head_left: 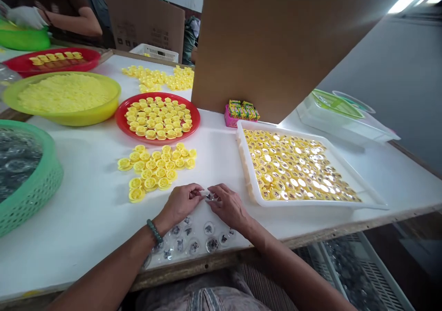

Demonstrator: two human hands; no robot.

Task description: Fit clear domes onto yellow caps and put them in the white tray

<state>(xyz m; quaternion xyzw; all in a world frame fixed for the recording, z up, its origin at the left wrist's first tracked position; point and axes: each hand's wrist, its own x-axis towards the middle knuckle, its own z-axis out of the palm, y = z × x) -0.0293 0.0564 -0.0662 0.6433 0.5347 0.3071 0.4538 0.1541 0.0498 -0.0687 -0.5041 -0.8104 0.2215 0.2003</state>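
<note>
Between the fingertips of both hands is a small clear round piece with a dark mark in it. My left hand, with a beaded bracelet at the wrist, pinches it from the left. On the other side, the fingers of my right hand close around it. Just below, along the table's front edge, lie several clear round pieces with dark figures. Beyond my left hand, small yellow cup-shaped parts are spread on the white table.
At right stands a white tray of yellow pieces with shiny clear tops. A red plate, a yellow basin and a green basket stand left. A cardboard panel rises behind a pink box. A gloved co-worker's hand is at far left.
</note>
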